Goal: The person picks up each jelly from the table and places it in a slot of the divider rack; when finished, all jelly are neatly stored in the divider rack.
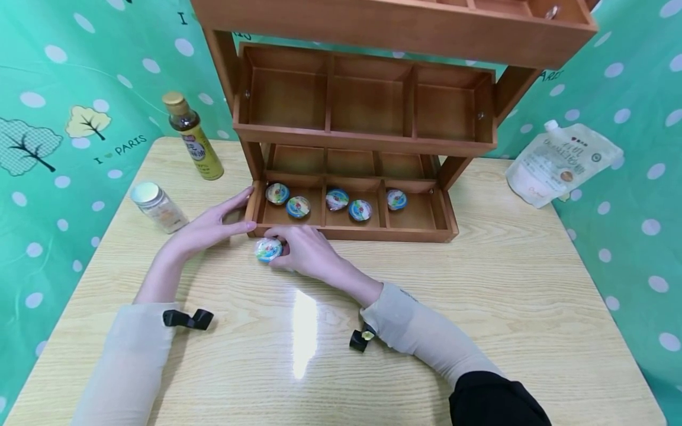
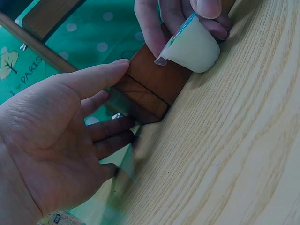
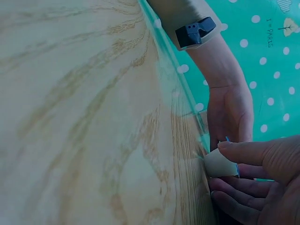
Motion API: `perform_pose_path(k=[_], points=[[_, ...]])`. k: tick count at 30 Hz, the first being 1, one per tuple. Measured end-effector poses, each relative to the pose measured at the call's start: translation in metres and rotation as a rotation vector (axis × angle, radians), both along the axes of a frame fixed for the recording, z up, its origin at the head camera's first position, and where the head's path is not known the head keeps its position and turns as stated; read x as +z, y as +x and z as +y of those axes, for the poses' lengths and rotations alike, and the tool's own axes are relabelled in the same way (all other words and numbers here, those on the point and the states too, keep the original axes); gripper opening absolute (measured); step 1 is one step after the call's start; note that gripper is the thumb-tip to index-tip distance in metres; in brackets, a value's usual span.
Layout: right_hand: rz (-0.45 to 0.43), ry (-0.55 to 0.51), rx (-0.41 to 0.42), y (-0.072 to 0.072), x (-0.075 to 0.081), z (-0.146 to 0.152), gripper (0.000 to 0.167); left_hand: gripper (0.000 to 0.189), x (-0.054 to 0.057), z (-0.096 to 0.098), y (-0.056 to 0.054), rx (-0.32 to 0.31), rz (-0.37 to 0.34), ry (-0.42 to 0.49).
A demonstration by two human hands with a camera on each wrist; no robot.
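In the head view my right hand [image 1: 311, 251] pinches a small jelly cup [image 1: 267, 250] with a blue-patterned film lid, just in front of the wooden rack's bottom tray [image 1: 394, 235]. The left wrist view shows that cup [image 2: 197, 47] tipped on its side, its pale tapered body facing down toward the table. My left hand [image 1: 205, 228] touches the tray's left front corner, thumb at the front and fingers along the side. Inside the tray, two jelly cups [image 1: 298, 207] sit in the left compartment, two [image 1: 360, 210] in the middle and one [image 1: 396, 199] in the right.
Above the bottom tray rises the rack's middle tray [image 1: 364, 137], its three compartments bare, with another tray [image 1: 394, 32] higher up. Left of the rack stand a sauce bottle [image 1: 199, 145] and a lidded jar [image 1: 160, 207]. A white spouted pouch [image 1: 562, 163] is at the right.
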State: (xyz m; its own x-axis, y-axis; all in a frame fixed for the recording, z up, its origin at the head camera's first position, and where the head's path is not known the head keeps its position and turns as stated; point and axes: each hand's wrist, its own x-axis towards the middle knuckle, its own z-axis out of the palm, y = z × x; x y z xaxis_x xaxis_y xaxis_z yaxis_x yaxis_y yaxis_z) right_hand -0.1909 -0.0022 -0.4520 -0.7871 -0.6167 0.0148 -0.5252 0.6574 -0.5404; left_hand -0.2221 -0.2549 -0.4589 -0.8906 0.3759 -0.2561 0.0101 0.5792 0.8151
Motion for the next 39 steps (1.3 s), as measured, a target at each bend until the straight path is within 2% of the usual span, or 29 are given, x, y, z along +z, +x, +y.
perform_pose_path(k=[8,17,23,28,33,39], points=[[-0.021,-0.014,0.005,0.001,0.002,0.002,0.045,0.080,0.001,0.000,0.002,0.002,0.005,-0.007],[-0.119,-0.043,-0.006,0.007,0.010,0.017,0.047,0.082,0.000,0.002,0.000,0.000,0.015,-0.017],[-0.226,-0.151,-0.022,0.012,0.021,0.038,0.050,0.081,-0.001,0.001,0.001,0.003,0.013,-0.019],[-0.283,-0.232,-0.047,0.015,0.029,0.062,0.048,0.083,-0.002,0.001,0.000,-0.001,0.014,-0.017],[-0.309,-0.305,-0.082,0.015,0.038,0.086,0.048,0.083,-0.003,0.001,0.000,-0.001,0.009,-0.002],[-0.285,-0.339,-0.145,0.013,0.049,0.114,0.049,0.082,-0.002,0.000,0.000,-0.003,0.016,-0.003]])
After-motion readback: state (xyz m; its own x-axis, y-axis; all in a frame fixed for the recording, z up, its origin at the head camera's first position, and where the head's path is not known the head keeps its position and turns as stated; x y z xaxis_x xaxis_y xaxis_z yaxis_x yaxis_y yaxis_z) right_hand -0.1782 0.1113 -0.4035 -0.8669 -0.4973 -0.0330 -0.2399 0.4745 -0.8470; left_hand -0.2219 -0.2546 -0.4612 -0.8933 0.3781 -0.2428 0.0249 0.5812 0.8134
